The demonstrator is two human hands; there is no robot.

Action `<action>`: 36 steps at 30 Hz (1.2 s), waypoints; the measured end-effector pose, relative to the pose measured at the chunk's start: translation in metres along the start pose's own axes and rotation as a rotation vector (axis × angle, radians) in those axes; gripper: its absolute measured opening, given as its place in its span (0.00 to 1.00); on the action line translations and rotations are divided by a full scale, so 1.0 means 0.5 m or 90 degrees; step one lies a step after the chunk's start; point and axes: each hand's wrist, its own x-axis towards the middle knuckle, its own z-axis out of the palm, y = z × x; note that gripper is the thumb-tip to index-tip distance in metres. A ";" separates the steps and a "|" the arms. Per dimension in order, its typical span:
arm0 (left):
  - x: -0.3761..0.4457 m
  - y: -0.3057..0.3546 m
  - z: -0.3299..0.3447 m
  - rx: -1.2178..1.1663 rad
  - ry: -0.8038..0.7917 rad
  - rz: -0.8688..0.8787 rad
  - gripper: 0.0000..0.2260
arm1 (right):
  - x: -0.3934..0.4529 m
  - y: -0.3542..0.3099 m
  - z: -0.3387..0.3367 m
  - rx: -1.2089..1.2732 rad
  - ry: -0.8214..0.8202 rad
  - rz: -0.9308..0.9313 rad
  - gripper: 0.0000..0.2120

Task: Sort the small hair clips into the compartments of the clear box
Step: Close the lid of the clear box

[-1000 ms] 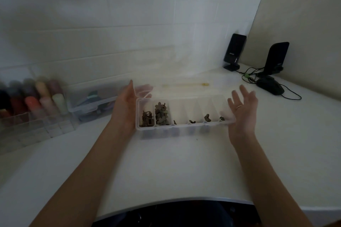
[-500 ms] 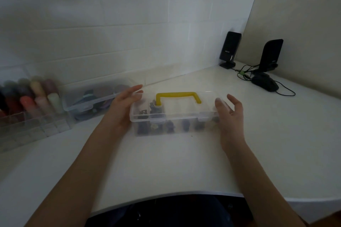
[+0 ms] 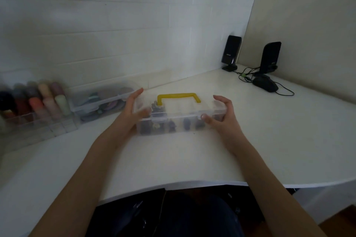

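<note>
Speaker (image 3: 231,50) logos too blurred to read

— What sits on the white tabletop (image 3: 192,156)?
— Centre frame, the clear box (image 3: 181,119), lid closed. At left, another clear case (image 3: 100,100) and a rack of coloured bottles (image 3: 34,106). Upper right, two black speakers (image 3: 231,52) and a mouse (image 3: 265,85).
</note>
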 end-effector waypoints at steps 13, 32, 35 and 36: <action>-0.027 -0.014 0.029 0.301 0.135 0.191 0.28 | 0.011 0.014 0.000 -0.198 0.076 -0.023 0.24; 0.104 -0.036 0.107 0.859 0.172 0.477 0.20 | 0.174 0.068 0.043 -0.073 0.176 0.017 0.16; 0.141 -0.029 0.099 0.923 0.180 0.427 0.19 | 0.232 0.073 0.065 -0.108 0.163 0.019 0.16; 0.154 -0.024 0.095 0.931 0.183 0.398 0.19 | 0.251 0.076 0.073 -0.112 0.151 0.021 0.17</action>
